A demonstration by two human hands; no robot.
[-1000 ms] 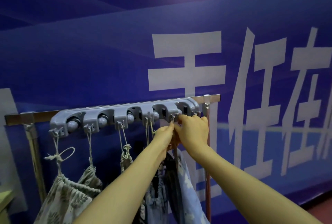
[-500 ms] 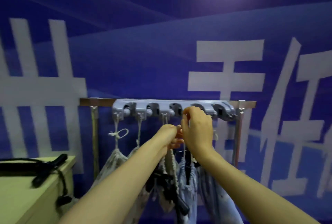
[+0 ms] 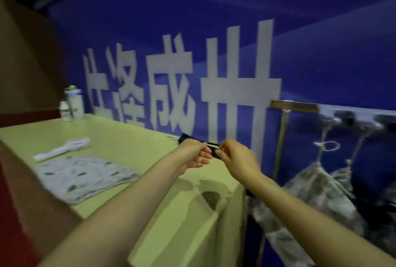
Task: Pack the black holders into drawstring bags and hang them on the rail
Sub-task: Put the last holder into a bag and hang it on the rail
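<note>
Drawstring bag [image 3: 85, 177] lay flat, unfilled, on table [image 3: 132, 138]: packing remained to do. Left hand [image 3: 192, 156] half-curled at left end of black holder [image 3: 211, 151]; holder sat at table's far edge, between both sets of fingertips. Right hand [image 3: 237, 160] likewise curled at other end; actual grip unclear, blurred. Rail [image 3: 293, 106] already carried at least two hung bags [image 3: 317, 191].

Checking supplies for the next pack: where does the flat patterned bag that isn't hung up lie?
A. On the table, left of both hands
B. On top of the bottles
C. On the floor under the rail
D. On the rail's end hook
A: the flat patterned bag lies spread on the yellow-green table, to the left of the left hand and the right hand.
</note>
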